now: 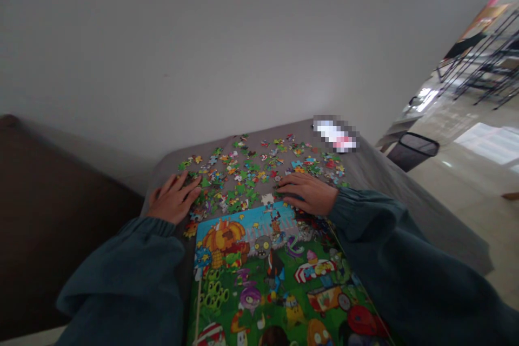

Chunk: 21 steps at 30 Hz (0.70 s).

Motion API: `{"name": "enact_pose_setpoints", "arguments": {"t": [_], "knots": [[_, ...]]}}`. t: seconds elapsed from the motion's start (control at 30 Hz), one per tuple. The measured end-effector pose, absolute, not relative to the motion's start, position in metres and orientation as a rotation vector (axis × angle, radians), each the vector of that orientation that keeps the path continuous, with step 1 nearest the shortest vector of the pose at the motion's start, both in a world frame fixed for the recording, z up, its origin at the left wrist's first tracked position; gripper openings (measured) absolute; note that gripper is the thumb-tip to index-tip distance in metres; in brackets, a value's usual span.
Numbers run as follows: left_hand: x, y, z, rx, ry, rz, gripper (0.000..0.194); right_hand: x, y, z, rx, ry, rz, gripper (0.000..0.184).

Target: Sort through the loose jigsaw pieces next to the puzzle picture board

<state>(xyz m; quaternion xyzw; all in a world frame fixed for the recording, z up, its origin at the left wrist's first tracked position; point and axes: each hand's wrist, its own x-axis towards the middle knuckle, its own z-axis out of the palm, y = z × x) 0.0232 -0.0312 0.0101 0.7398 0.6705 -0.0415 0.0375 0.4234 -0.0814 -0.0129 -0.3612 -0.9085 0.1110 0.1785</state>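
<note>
In the head view, the left hand (174, 198) lies with fingers spread wide, its fingertips on a scatter of loose jigsaw pieces (239, 173). The right hand (306, 193) rests flatter, fingers close together, at the same pile; neither visibly holds a piece. The pieces lie on a grey fabric cover (365, 173), just beyond a colourful cartoon puzzle picture (259, 275). They should be light, thin and stiff, best pinched by their edges.
</note>
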Motion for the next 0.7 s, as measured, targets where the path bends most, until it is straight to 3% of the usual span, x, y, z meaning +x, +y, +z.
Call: {"name": "enact_pose_setpoints", "arguments": {"t": [0.33, 0.7], "knots": [[0.020, -0.023, 0.003, 2.214, 2.155, 0.006, 0.079, 0.422, -0.080, -0.011, -1.035, -2.600, 0.303, 0.036], [0.024, -0.020, -0.006, 2.347, 2.142, 0.048, 0.074, 0.417, -0.080, -0.003, -1.092, -2.614, 0.324, 0.034]]}}
